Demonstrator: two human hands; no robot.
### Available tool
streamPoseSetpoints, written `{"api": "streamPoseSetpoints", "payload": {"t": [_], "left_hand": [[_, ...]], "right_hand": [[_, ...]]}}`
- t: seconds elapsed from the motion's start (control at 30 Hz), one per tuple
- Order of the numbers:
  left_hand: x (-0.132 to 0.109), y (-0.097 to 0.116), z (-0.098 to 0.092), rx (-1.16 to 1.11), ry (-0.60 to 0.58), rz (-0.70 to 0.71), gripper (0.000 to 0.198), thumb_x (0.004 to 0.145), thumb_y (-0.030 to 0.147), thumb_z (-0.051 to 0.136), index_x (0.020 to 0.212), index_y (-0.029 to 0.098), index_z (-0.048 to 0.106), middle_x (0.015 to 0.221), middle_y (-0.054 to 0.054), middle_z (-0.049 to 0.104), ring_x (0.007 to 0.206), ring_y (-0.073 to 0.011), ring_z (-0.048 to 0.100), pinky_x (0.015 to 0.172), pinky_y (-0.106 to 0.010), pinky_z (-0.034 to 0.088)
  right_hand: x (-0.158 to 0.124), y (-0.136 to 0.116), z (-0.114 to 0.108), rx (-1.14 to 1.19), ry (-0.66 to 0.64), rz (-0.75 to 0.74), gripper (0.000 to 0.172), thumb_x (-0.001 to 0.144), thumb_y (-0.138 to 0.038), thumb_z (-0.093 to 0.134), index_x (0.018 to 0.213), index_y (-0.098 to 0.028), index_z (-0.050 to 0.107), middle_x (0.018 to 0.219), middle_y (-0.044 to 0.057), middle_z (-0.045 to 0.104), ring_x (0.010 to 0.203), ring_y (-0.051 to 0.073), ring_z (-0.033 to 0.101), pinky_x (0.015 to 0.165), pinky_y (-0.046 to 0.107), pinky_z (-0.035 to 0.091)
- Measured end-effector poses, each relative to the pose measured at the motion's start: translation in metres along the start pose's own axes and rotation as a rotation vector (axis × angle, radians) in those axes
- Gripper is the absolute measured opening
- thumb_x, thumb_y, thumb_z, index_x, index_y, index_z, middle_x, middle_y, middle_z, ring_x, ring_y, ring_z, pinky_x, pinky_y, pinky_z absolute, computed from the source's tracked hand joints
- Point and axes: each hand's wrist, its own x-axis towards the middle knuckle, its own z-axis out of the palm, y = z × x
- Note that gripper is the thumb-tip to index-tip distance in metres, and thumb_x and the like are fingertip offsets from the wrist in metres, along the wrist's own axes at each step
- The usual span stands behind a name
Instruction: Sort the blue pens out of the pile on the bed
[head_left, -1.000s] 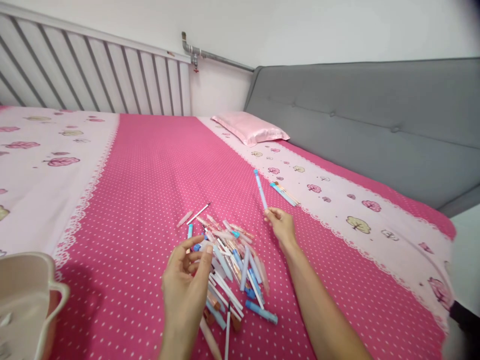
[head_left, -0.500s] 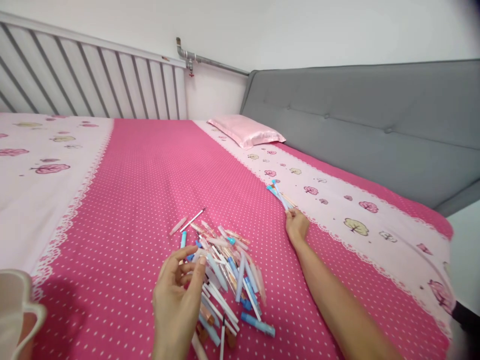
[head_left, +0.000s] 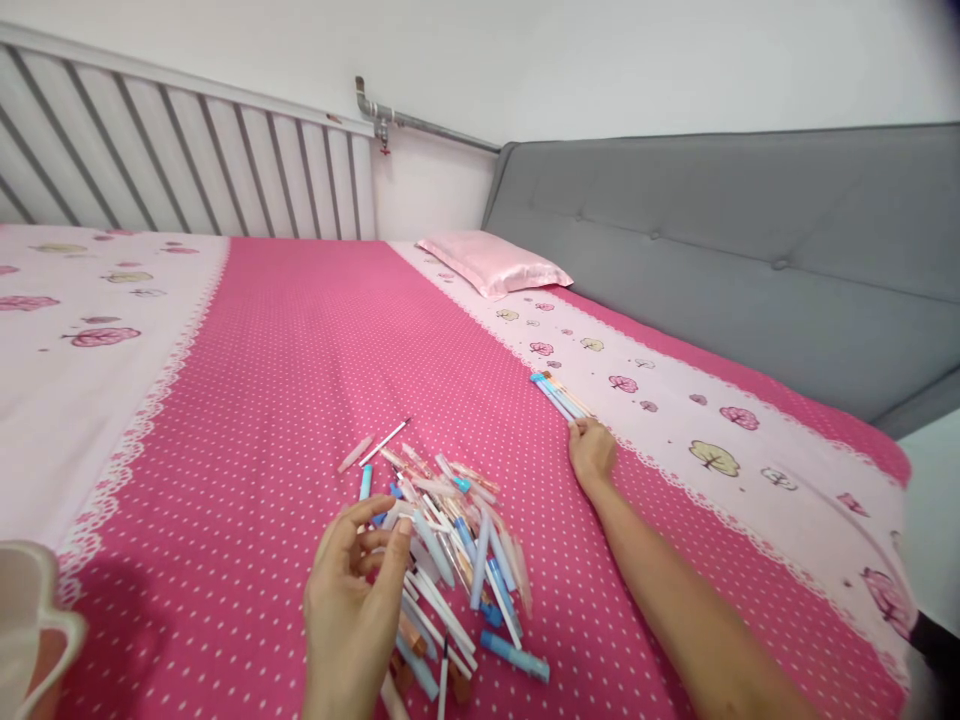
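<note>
My right hand is closed at the near ends of a small row of pens, its fingers on a light-blue pen. The pens lie side by side, with blue and brown ends pointing away from me. My left hand hovers over the left side of a loose pile of pens, fingers curved and thumb apart, holding nothing that I can make out. Pink, white, blue and clear pens lie crossed in that pile. A blue pen lies at its near right edge.
All this is on a bed with a pink dotted cover. A cream container with a handle stands at the lower left. A pink pillow lies near the grey headboard. Behind is a white radiator.
The blue-ended pen at my right hand has swung down from lying crosswise to lie alongside the others in the row. My left hand has hardly moved.
</note>
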Motion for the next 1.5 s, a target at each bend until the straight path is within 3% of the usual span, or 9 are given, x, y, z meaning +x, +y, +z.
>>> {"api": "streamPoseSetpoints", "payload": {"t": [1.0, 1.1, 1.3, 1.4, 1.5], "left_hand": [[-0.002, -0.001, 0.0, 0.002, 0.0, 0.039, 0.05, 0.065, 0.054, 0.062, 0.098, 0.017, 0.058, 0.088, -0.007, 0.06, 0.07, -0.0168, 0.057, 0.056, -0.026, 0.046], [0.0, -0.003, -0.001, 0.058, 0.025, 0.117, 0.044, 0.069, 0.051, 0.06, 0.098, 0.017, 0.059, 0.092, -0.008, 0.059, 0.069, -0.0157, 0.057, 0.057, -0.027, 0.047], [0.006, -0.003, -0.008, 0.258, 0.236, 0.461, 0.027, 0.075, 0.039, 0.057, 0.091, 0.018, 0.061, 0.099, -0.006, 0.057, 0.069, -0.0132, 0.056, 0.061, -0.027, 0.049], [0.009, -0.003, -0.009, 0.304, 0.306, 0.546, 0.025, 0.076, 0.036, 0.056, 0.091, 0.017, 0.061, 0.1, -0.007, 0.057, 0.066, -0.0114, 0.055, 0.061, -0.027, 0.049], [0.012, -0.006, -0.007, 0.356, 0.359, 0.595, 0.025, 0.077, 0.035, 0.056, 0.091, 0.015, 0.061, 0.102, -0.007, 0.055, 0.064, -0.0101, 0.054, 0.062, -0.027, 0.049]], "right_hand": [[-0.001, 0.004, 0.005, 0.107, 0.131, -0.046, 0.019, 0.078, -0.022, 0.051, 0.092, -0.015, 0.061, 0.087, 0.009, 0.062, 0.076, 0.021, 0.052, 0.068, 0.028, 0.034], [-0.003, 0.004, 0.001, 0.131, 0.142, -0.035, 0.023, 0.077, -0.025, 0.052, 0.096, -0.014, 0.058, 0.088, 0.01, 0.061, 0.08, 0.022, 0.053, 0.069, 0.029, 0.035], [-0.03, 0.01, -0.018, 0.174, 0.113, -0.047, 0.03, 0.076, -0.027, 0.048, 0.102, -0.012, 0.051, 0.086, 0.009, 0.062, 0.08, 0.023, 0.054, 0.072, 0.03, 0.038], [-0.057, 0.028, -0.04, 0.186, 0.042, -0.097, 0.032, 0.076, -0.032, 0.049, 0.101, -0.013, 0.052, 0.083, 0.008, 0.062, 0.076, 0.022, 0.056, 0.071, 0.03, 0.04], [-0.083, 0.061, -0.069, 0.113, -0.12, -0.21, 0.04, 0.081, -0.04, 0.041, 0.105, -0.011, 0.053, 0.096, 0.012, 0.061, 0.084, 0.022, 0.057, 0.077, 0.031, 0.043]]}}
